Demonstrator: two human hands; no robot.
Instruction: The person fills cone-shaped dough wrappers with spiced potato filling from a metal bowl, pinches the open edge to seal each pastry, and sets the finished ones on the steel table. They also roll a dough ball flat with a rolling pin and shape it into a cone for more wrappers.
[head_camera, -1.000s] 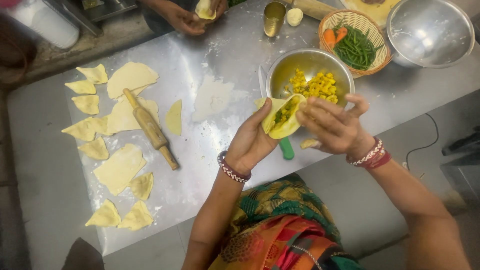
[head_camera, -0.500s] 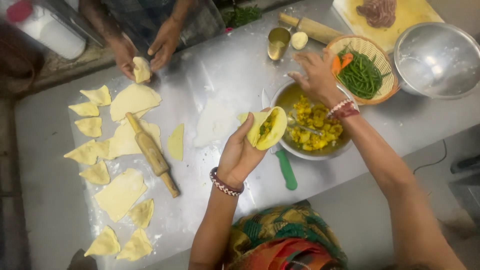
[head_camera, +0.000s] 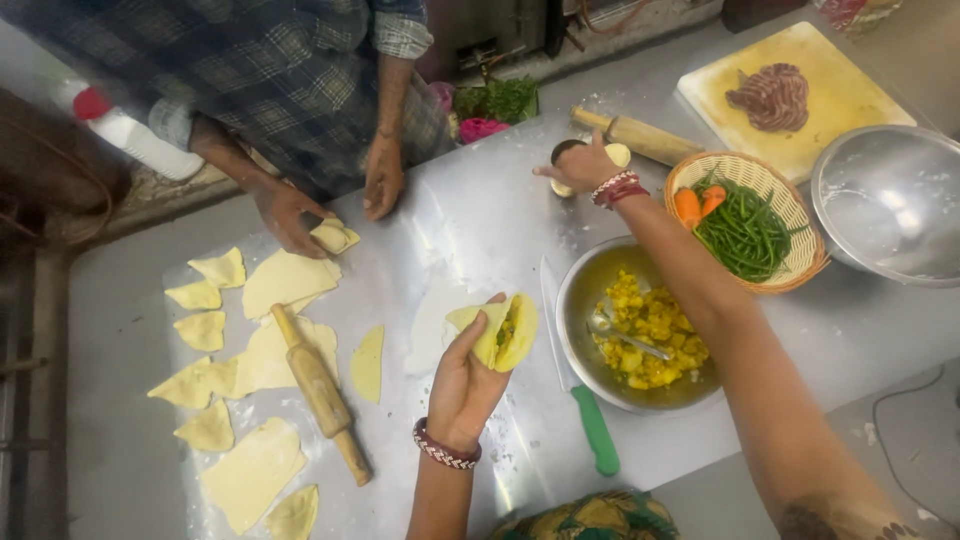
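My left hand (head_camera: 466, 378) holds a folded dough pocket (head_camera: 500, 330) with yellow filling showing at its open edge, above the steel table (head_camera: 480, 230). My right hand (head_camera: 580, 167) reaches far across the table and its fingers touch a small metal cup (head_camera: 565, 152) next to a pale round piece. Between my arms stands a steel bowl (head_camera: 585, 290) of yellow potato filling (head_camera: 650, 335) with a spoon lying in it. A green-handled knife (head_camera: 585, 400) lies on the table beside the bowl, just right of my left hand.
Another person's hands (head_camera: 300, 215) fold dough at the far left. Cut dough pieces (head_camera: 250, 470) and a wooden rolling pin (head_camera: 320, 390) cover the left side. A basket of green beans and carrots (head_camera: 745, 225), an empty steel bowl (head_camera: 890, 205), a second rolling pin (head_camera: 640, 135) and a cutting board (head_camera: 800, 95) stand at right.
My right hand left the filling bowl and reached farther out to the small cup. My left hand kept the filled pocket, lowering slightly. The other person's hands stayed at the dough.
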